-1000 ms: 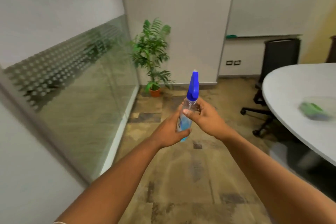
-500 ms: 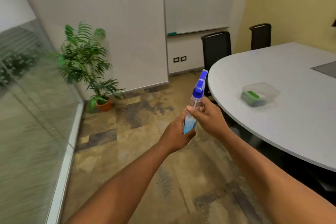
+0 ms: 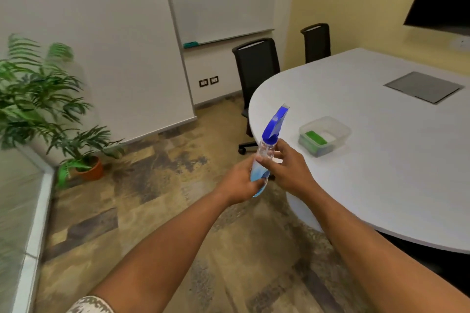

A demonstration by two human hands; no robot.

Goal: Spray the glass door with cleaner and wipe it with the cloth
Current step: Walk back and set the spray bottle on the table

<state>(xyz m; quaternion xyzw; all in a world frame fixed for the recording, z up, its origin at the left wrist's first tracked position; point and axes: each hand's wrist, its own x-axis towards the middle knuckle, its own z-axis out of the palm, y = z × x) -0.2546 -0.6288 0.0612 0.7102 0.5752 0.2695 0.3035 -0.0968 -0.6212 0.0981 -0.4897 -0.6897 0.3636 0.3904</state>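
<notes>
A clear spray bottle [image 3: 267, 146] with a blue trigger head and blue liquid is held in front of me, tilted to the right over the floor. My left hand [image 3: 240, 181] grips its lower body. My right hand [image 3: 288, 169] wraps the upper body just under the blue head. The glass wall [image 3: 15, 211] shows only as a blurred strip at the far left edge. A clear plastic box [image 3: 325, 134] on the table holds something green, possibly a cloth or sponge; I cannot tell which.
A large white oval table [image 3: 381, 173] fills the right side, its edge close to my right hand. Two black chairs [image 3: 256, 68] stand behind it. A potted plant [image 3: 50, 114] stands in the left corner. Patterned brown floor [image 3: 152, 198] lies below my arms.
My view has swung right, away from the glass wall and toward the table. Both hands stay on the bottle, which now tilts more to the right, near the table edge.
</notes>
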